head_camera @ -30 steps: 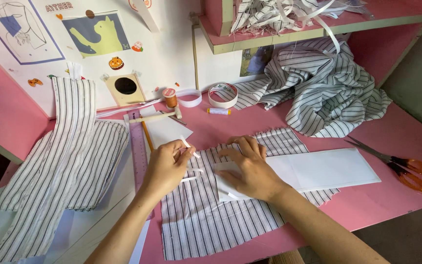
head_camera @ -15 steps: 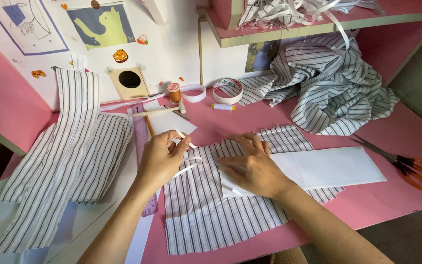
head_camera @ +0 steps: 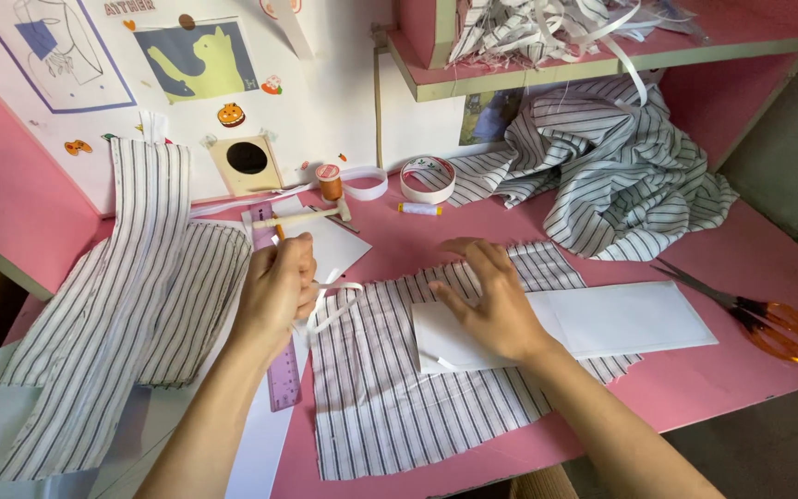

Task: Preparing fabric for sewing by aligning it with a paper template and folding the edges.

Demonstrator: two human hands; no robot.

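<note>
Pink bench [head_camera: 436, 240] set against a white wall with cat and figure drawings taped up, a pink shelf [head_camera: 602, 65] above it heaped with white fabric trimmings. Centre of the bench: a flat rectangular piece of white cotton with thin dark stripes [head_camera: 371, 397], its top edge frayed, stripes running away from the viewer. Across its right half lies a long white paper or interfacing strip [head_camera: 630, 319], reaching past the cloth's right edge toward the orange-handled scissors [head_camera: 768, 323]. Right hand [head_camera: 496, 310] rests flat, fingers spread, pinning the strip's left end onto the cloth. Left hand [head_camera: 279, 286] is closed in a loose fist at the cloth's upper left corner, pinching a narrow white tape [head_camera: 334, 305] that loops off that corner; an orange pencil tip shows just above the knuckles. Whether the tape is attached to the cloth cannot be told. Judged step: aligning and holding the strip on the cloth while the tape is being handled at the edge. Any next move would call for the right hand's pressure to keep the strip square to the stripes, since both layers look light and apt to slide. Beside the left hand: a translucent purple ruler [head_camera: 281, 370], a second striped garment panel [head_camera: 122, 305] draped over the bench's left edge. Further back: orange thread spool [head_camera: 329, 182], roll of white tape [head_camera: 428, 178], crumpled striped fabric [head_camera: 621, 176].
</note>
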